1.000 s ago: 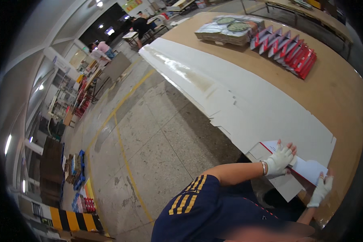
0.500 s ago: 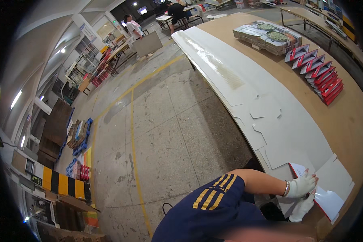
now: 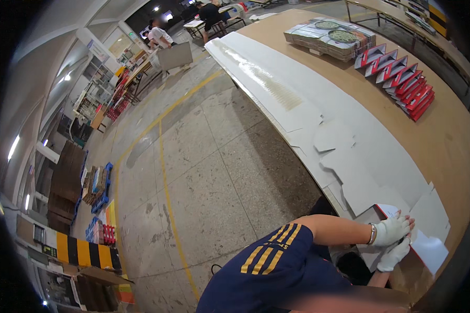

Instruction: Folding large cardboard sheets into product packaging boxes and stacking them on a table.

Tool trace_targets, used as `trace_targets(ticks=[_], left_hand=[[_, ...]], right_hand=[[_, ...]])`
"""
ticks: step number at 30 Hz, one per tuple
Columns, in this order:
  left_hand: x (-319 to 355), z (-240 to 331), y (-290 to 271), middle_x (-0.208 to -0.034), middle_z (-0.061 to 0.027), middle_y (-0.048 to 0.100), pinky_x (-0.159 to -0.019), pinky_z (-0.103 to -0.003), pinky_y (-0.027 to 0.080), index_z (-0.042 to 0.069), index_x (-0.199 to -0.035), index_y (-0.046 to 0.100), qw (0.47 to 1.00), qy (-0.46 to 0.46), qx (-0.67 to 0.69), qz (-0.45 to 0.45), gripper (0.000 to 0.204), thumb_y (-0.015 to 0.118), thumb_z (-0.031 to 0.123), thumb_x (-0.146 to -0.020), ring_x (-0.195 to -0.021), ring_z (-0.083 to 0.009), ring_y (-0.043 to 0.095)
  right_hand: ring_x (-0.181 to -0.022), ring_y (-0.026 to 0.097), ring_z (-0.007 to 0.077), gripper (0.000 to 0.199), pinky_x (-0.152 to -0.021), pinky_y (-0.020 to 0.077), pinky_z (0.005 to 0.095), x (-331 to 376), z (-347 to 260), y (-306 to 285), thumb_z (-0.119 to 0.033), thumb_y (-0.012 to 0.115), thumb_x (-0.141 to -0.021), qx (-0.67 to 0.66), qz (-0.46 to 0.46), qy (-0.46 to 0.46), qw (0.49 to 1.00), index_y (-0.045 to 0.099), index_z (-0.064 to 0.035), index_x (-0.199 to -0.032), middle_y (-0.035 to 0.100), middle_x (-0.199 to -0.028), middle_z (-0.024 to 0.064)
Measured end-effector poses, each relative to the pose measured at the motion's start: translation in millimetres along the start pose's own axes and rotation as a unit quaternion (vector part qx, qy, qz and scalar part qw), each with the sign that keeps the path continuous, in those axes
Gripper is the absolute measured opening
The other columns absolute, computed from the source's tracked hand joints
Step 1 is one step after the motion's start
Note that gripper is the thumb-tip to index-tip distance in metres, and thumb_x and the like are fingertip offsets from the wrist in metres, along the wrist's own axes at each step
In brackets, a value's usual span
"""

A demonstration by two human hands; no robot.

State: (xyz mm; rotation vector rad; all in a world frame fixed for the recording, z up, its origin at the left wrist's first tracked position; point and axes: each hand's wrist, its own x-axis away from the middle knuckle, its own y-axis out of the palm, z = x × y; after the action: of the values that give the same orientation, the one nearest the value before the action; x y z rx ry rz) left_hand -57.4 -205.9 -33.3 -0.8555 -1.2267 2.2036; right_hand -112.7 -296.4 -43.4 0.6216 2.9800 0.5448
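Both my hands wear white gloves and meet at the near edge of the wooden table [image 3: 454, 141]. My left hand [image 3: 390, 230] lies on top of a flat white carton blank with a red edge [image 3: 428, 245], its fingers curled over the fold. Just below it, my right hand [image 3: 394, 254] grips the same blank from the near side, and the two hands touch. My left arm in a dark blue sleeve with yellow stripes [image 3: 269, 250] reaches across to it. The underside of the blank is hidden.
A long run of flat white cardboard sheets [image 3: 308, 99] covers the table's near side. Red and white folded cartons [image 3: 402, 78] and a stack of printed flat boxes [image 3: 329, 34] lie farther along. People work at distant tables [image 3: 159, 36]. Pallets and striped barriers [image 3: 83, 250] line the concrete floor.
My right hand has moved in from the right to join the left on the blank. The view has swung toward the floor, and the blank now lies closer to the table's edge.
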Motion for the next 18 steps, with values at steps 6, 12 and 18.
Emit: trace_targets(ticks=[6,12,18], left_hand=[[8,-31,-23,-0.131,-0.0179,0.044,-0.101,-0.046,0.032,-0.001,-0.126,0.044,0.99,-0.064,-0.078,-0.097,0.048,0.047,0.019,-0.082,-0.123,-0.0308,0.042],[18,-41,-27,-0.118,-0.0132,0.054,-0.099,-0.044,0.033,-0.001,-0.116,0.05,0.973,-0.047,-0.143,-0.177,0.042,0.053,0.022,-0.08,-0.109,-0.0282,0.049],[43,-33,-75,-0.126,-0.016,0.048,-0.103,-0.049,0.027,-0.002,-0.124,0.042,0.993,0.002,-0.07,-0.096,0.066,0.056,0.043,-0.078,-0.12,-0.0307,0.041]], right_hand=[[-0.097,0.054,0.0257,0.029,-0.087,0.0419,0.0363,-25,-15,-34,-0.011,0.046,-0.088,0.475,0.135,-0.079,0.866,0.053,0.0066,-0.11,0.056,-0.107,0.0202],[-0.115,0.049,0.0282,0.047,-0.096,0.0402,0.0348,-24,-16,28,0.007,0.046,-0.078,0.579,-0.121,-0.308,0.745,0.05,-0.0023,-0.124,0.053,-0.122,0.0153],[-0.119,0.049,0.0226,0.05,-0.104,0.0332,0.0325,-49,-23,2,0.011,0.04,-0.075,0.407,-0.044,-0.262,0.874,0.057,-0.0051,-0.12,0.055,-0.123,0.0104]])
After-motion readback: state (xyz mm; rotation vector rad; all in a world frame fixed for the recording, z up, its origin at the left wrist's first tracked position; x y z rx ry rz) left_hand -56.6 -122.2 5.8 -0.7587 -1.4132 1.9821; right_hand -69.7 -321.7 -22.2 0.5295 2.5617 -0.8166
